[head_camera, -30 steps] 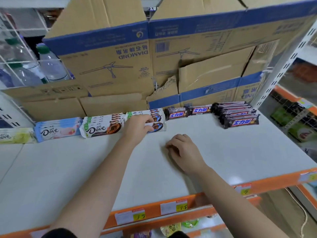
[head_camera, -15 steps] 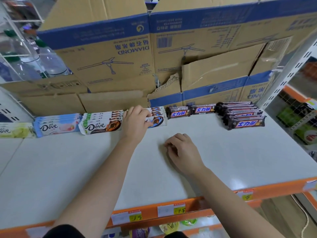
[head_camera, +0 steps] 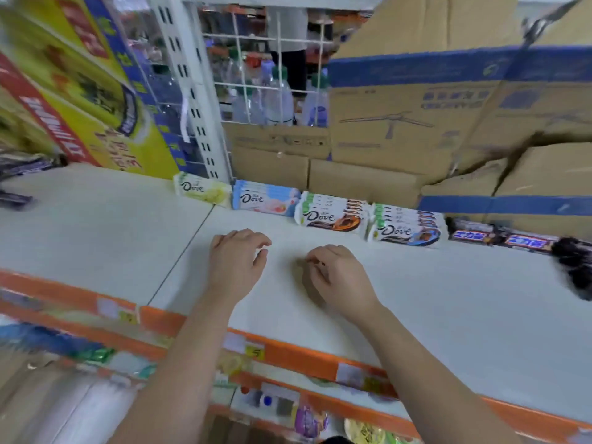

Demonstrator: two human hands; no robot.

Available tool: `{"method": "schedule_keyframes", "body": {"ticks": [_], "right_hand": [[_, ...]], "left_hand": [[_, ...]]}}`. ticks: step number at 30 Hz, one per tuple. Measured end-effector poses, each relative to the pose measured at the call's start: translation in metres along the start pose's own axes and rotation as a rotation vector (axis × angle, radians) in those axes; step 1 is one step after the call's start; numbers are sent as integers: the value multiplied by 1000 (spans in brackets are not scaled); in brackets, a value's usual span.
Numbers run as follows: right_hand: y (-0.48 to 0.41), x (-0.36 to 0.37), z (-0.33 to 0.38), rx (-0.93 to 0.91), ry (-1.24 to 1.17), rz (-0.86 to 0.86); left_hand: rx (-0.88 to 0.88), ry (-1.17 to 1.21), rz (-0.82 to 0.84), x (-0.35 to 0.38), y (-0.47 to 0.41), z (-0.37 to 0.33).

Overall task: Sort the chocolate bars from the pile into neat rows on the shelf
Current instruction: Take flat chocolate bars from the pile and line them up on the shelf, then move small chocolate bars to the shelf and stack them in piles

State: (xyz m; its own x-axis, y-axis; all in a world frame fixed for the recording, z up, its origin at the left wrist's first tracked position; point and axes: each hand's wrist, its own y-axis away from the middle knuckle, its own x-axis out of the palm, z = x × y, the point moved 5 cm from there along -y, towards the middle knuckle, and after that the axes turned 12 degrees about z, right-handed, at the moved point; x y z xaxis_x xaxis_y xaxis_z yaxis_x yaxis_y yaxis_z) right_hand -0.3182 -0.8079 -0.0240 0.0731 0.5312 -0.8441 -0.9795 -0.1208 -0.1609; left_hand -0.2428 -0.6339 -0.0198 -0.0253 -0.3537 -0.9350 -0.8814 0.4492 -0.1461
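Note:
Along the back of the white shelf [head_camera: 416, 299] runs a row of Dove bars: a yellow-green one [head_camera: 202, 189], a light blue stack [head_camera: 265, 199], a brown-and-orange stack [head_camera: 331, 213] and a blue-marked stack [head_camera: 407, 227]. Dark Snickers-type bars [head_camera: 499, 239] continue the row to the right, ending in a blurred dark pile [head_camera: 575, 267]. My left hand [head_camera: 235, 262] hovers over the shelf with loosely curled fingers and holds nothing. My right hand [head_camera: 339, 277] rests on the shelf beside it, fingers curled, empty. Both hands are in front of the row and apart from it.
Cardboard boxes [head_camera: 448, 123] stand behind the bars. A white upright post [head_camera: 192, 91] and wire grid with water bottles [head_camera: 275, 97] are at the back left. A yellow-red carton [head_camera: 80, 91] stands on the left shelf section, with dark bars [head_camera: 19, 168] at far left. Orange shelf edge [head_camera: 288, 350] carries price tags.
My left hand has let go of the blue-marked Dove stack and pulled back toward me, beside my right hand. The view has swung left, bringing the left shelf section into sight.

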Motion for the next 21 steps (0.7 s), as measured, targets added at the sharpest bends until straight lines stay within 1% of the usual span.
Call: {"method": "schedule_keyframes", "body": {"ticks": [7,13,17,21], "right_hand": [[-72,93,135,-111,-4,88],[-132,161,247,-147,-85,78],[-166,192,304,-211,-75,113],[-203,216,340,-254,-65,132]], "left_hand": [[-117,-3,-54,-75,72,147],[-206,-40,-56,-138,123,263],[-263,-70,-114,-164,145,321],[-318,-46,-93,-172,148,370]]}}
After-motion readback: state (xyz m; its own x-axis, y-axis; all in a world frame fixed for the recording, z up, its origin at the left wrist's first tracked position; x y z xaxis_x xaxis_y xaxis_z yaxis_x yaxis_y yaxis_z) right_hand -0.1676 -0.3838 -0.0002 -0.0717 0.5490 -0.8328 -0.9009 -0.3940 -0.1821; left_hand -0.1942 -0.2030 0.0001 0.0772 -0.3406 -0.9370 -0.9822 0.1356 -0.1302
